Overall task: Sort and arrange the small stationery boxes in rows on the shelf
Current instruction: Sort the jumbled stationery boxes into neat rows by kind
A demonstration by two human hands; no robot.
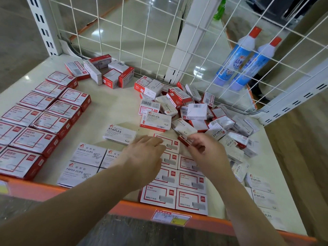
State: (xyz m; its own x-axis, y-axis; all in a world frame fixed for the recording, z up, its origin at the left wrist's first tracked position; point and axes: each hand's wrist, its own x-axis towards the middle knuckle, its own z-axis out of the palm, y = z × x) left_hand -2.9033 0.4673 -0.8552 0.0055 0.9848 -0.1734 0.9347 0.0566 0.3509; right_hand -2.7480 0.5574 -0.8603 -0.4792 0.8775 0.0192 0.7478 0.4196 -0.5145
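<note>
**A:** Where are the stationery boxes the person is sorting?

**B:** On a pale shelf (115,103) with an orange front edge. Near the front edge, right of centre, red-framed staple boxes (174,185) lie flat in two neat columns. The left hand (143,155) lies over the far end of those columns, fingers straight and relaxed, resting on the boxes without gripping. The right hand (205,150) is just beside it, fingers curled, pinching a small red and white box (184,140) at the far end of the right column.

**A:** And the unsorted ones?

**B:** A loose heap of boxes (195,110) fills the back right corner, tumbled at all angles, many marked "STAPLES". One white staples box (119,134) lies alone near the middle, just beyond the left hand.

**A:** What else is arranged?

**B:** White paper clip boxes (85,162) sit at the front edge, left of the hands. Along the left edge, larger red and white boxes (40,118) run in two rows from front to back. A small cluster of boxes (104,71) sits at the back left.

**A:** Anything beyond the shelf?

**B:** A white wire grid (134,32) forms the back and right walls. Behind the right wall stand two blue and white bottles (246,63) with red caps.
</note>
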